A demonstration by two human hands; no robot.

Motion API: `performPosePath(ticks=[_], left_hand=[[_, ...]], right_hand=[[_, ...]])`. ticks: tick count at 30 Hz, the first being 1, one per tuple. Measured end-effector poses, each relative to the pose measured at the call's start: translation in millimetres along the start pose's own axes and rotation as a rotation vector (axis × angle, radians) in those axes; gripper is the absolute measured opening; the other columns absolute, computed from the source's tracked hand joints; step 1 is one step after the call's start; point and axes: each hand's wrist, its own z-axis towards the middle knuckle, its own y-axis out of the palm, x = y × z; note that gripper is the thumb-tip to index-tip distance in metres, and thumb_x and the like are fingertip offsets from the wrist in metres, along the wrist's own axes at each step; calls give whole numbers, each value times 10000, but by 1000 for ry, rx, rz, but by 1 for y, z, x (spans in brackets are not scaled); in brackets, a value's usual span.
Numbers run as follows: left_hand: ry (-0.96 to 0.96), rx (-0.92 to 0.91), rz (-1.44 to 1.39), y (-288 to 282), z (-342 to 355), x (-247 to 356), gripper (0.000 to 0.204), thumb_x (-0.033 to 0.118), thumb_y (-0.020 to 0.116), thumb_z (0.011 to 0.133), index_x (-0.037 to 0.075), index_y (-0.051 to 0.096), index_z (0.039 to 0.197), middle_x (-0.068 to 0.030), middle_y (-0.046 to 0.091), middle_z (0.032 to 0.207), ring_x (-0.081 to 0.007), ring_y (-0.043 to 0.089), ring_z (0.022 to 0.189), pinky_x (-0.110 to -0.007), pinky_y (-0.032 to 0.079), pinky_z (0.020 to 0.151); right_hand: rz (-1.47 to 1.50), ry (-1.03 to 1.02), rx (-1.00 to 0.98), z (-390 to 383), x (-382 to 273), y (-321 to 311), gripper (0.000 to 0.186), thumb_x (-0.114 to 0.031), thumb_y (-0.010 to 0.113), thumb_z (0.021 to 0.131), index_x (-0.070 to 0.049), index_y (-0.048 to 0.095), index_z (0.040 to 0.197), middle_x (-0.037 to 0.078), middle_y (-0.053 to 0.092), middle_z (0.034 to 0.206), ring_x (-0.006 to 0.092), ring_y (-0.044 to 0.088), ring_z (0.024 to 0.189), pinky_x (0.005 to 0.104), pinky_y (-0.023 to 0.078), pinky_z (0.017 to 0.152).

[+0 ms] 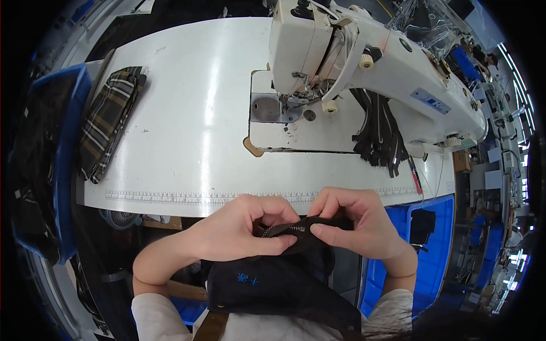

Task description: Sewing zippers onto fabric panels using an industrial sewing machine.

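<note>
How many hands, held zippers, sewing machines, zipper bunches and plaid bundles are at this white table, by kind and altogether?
Hands: 2
Held zipper: 1
Sewing machine: 1
Zipper bunch: 1
Plaid bundle: 1
Total: 6

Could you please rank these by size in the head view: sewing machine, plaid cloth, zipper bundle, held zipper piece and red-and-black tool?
1. Sewing machine
2. Plaid cloth
3. Zipper bundle and held zipper piece: order unsure, the latter looking nearer and partly covered
4. Red-and-black tool
</note>
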Motion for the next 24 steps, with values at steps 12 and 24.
performPosePath(ticks=[12,24], left_hand=[[-24,34,-133,0,-2,5,94,90,611,902,10,577,938,26,606,863,-11,518,797,-185,414,686],[55,149,-135,6,0,1,145,62,657,853,41,567,965,40,577,833,-15,528,791,-166,404,679]], right_hand=[[-62,-23,9,2,1,0,110,-34,641,833,-7,545,786,-4,583,811,24,489,720,192,414,640],[-37,-55,38,1,4,2,105,-52,650,834,-11,556,809,-6,589,805,25,493,721,192,417,647]])
